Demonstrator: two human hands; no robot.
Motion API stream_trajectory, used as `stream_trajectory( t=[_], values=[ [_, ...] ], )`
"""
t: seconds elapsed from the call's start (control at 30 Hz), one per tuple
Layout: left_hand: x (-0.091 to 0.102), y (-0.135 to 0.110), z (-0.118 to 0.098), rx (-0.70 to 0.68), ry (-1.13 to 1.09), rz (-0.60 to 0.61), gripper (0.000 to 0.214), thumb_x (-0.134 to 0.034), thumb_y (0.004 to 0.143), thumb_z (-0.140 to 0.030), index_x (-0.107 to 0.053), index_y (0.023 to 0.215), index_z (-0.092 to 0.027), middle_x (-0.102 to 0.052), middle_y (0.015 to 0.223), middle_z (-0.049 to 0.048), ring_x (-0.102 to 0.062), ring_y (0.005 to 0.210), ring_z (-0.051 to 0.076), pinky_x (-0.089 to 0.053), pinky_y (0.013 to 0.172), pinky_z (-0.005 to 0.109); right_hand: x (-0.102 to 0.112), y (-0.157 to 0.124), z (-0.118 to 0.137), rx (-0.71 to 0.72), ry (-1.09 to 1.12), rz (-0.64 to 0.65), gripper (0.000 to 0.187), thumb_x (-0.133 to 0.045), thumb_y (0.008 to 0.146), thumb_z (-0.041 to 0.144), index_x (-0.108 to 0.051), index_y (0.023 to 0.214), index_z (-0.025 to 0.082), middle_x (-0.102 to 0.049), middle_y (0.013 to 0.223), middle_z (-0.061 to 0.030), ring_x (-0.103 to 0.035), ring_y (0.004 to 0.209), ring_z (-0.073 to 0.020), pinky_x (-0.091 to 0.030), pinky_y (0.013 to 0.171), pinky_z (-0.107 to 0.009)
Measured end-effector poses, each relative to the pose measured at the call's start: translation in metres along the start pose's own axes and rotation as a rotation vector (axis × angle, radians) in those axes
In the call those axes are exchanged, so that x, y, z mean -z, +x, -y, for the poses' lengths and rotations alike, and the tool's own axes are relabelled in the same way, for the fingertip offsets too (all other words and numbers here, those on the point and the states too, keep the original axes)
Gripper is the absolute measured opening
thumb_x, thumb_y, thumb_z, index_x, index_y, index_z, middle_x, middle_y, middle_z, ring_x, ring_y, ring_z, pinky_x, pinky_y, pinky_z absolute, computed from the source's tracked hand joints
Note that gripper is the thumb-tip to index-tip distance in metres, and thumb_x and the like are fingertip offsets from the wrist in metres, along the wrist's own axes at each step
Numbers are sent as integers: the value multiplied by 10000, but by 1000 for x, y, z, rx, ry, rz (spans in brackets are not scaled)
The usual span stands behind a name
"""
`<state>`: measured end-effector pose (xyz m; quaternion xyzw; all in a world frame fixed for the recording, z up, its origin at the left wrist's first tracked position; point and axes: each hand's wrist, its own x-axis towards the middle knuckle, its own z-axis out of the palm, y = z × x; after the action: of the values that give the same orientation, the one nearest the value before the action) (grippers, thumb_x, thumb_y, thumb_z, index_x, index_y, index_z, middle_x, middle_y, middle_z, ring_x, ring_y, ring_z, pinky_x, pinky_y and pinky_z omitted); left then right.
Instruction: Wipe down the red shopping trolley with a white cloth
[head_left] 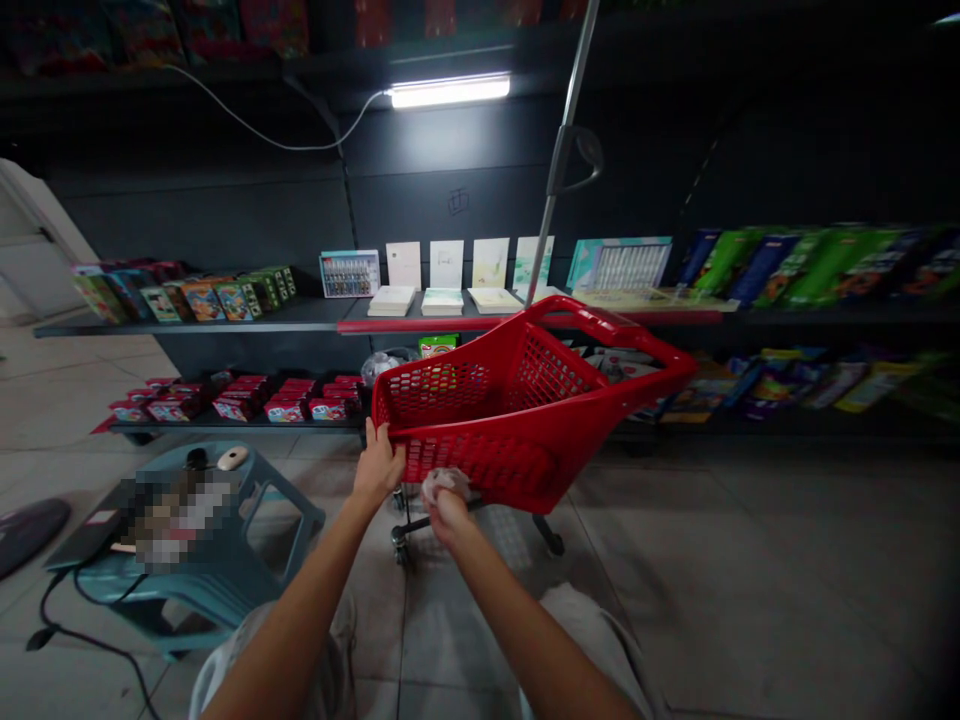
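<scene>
Your left fingers point(382, 441) grip the corner of the red cart point(577, 435), standing before the shelf point(420, 325), probably to steady it, while your right fingers point(448, 503) pinch a crumpled whitish cloth point(444, 480) at its lower side

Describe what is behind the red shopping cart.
Behind the cart, a shelf holds booklets, with a green packet below. The cart covers part of the lower shelf, so anything there cannot be fully seen.

One cart point(517, 450), one cloth point(444, 481)
</scene>
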<state>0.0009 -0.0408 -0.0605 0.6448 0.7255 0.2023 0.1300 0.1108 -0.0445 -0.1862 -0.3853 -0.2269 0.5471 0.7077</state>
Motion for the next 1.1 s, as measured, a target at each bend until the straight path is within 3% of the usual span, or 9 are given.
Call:
stream_trajectory(
  t=[0.17,0.4,0.57,0.63,0.7,0.77,0.87,0.97,1.1],
  values=[
    [-5,0,0,6,131,-37,560,-446,961,-322,-427,1496,-160,-177,1727,204,-718,1141,357,-548,988,491,-17,-7,-9,-179,84,20,215,-626,623,188,-536,811,237,-671,747,54,-657,693,-143,-620,691,-317],
    [-4,5,-7,60,206,-59,450,-448,917,-295,-504,1340,-154,-231,1711,211,-725,1099,394,-556,933,560,19,18,46,-239,98,-235,242,-618,671,152,-550,888,234,-716,819,24,-725,752,-188,-643,683,-373],
    [-1,5,-11,77,178,-48,456,-441,924,-313,-483,1350,-158,-255,1703,216,-711,1136,394,-552,947,548,56,27,105,-110,46,-429,137,-543,757,186,-585,887,201,-704,800,-1,-733,776,-188,-636,753,-352],
    [-2,4,-12,76,172,-49,456,-446,922,-317,-480,1349,-159,-260,1699,222,-710,1140,394,-552,948,545,64,24,130,41,-41,-488,200,-538,814,255,-635,973,181,-747,950,-54,-744,922,-214,-620,878,-371],
    [-3,3,-11,66,173,-54,452,-449,919,-313,-481,1342,-157,-266,1695,228,-713,1133,392,-553,947,539,67,18,156,290,-219,-499,350,-522,876,340,-666,1126,143,-743,1165,-130,-716,1104,-259,-562,1021,-422],
    [-5,3,-11,53,177,-63,443,-449,917,-303,-481,1334,-155,-278,1687,234,-721,1116,385,-557,940,524,65,12,181,579,-457,-417,483,-464,940,363,-620,1325,119,-648,1395,-181,-614,1310,-285,-455,1152,-479],
    [-8,4,-10,38,178,-96,424,-442,921,-291,-479,1317,-145,-293,1672,252,-732,1084,377,-564,920,518,56,10,210,889,-968,-117,538,-401,953,210,-557,1464,155,-526,1554,-159,-423,1498,-280,-192,1278,-585],
    [-9,7,-7,37,176,-112,409,-444,917,-275,-477,1303,-142,-303,1663,258,-736,1069,370,-570,910,516,42,15,214,968,-1448,155,589,-417,855,56,-628,1398,142,-582,1502,-153,-427,1494,-299,-2,1281,-645],
    [-9,13,-5,59,134,-84,437,-446,931,-283,-463,1347,-151,-307,1662,251,-726,1112,371,-563,945,522,27,22,195,1040,-1639,258,628,-474,821,46,-576,1440,78,-582,1498,-162,-444,1466,-306,-38,1310,-582]
  ],
)
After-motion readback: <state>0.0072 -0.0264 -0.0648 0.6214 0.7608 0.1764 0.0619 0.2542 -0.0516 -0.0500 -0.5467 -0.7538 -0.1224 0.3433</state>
